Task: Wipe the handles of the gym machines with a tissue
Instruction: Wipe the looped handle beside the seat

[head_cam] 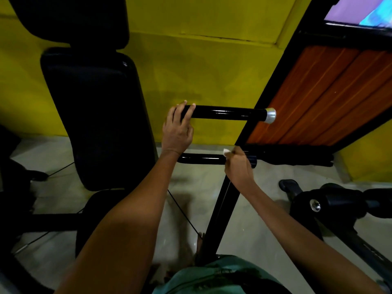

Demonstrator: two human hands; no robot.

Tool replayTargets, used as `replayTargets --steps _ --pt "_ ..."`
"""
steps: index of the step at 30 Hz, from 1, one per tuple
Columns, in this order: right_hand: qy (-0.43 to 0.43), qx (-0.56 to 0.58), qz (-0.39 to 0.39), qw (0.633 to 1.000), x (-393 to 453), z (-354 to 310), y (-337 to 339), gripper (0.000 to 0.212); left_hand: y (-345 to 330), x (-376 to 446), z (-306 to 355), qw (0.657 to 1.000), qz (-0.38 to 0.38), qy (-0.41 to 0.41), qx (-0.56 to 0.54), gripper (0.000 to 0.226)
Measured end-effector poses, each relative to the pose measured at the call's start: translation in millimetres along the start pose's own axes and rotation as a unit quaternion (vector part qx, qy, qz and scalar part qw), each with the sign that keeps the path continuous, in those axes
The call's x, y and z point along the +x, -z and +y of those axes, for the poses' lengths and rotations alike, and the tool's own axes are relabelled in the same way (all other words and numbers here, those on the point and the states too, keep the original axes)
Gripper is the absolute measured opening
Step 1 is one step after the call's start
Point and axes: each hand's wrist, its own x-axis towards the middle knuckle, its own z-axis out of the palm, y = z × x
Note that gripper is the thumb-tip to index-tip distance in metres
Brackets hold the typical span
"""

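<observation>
At the frame's centre, the upper handle (224,112) is gripped at its left end by the left hand (177,130). Just below, a white tissue (226,152) is clamped against the lower handle (201,159) by the right hand (238,166).

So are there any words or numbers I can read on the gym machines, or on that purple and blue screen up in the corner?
None can be read.
Purple and blue screen: only colour patches show, no letters.
Glossy black upper handle bar with silver end cap: no label visible.
Glossy black lower handle bar: no label visible.
Black padded seat back: too dark to show any mark.
Orange wooden panel: plain.
</observation>
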Motion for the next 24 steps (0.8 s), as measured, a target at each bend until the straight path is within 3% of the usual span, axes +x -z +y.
replayTargets --steps 4,8,12,17,19,24 --pt "0.005 0.052 0.004 0.999 15.4 -8.0 -1.3 0.032 -1.1 -2.0 -0.6 1.000 0.000 -0.002 -0.001 0.059" --pt "0.125 0.089 0.025 0.988 -6.9 16.9 7.3 0.025 -1.6 -2.2 0.0 1.000 0.000 0.000 -0.008 0.060" --pt "0.311 -0.030 0.065 0.948 -6.5 48.6 -2.1 0.031 -1.3 -1.4 -1.0 1.000 -0.002 0.001 -0.009 0.061" --pt "0.500 -0.144 0.058 0.852 4.1 37.3 -11.1 0.023 -1.4 -1.9 -1.3 1.000 -0.001 0.001 -0.007 0.061" --pt "0.529 -0.208 0.043 0.822 7.6 44.4 -4.8 0.016 -1.5 -2.4 -1.1 1.000 -0.004 0.003 -0.004 0.061" --pt "0.524 -0.246 0.041 0.815 13.1 61.1 1.9 0.018 -2.5 -1.5 -1.7 1.000 -0.008 0.006 -0.004 0.062"
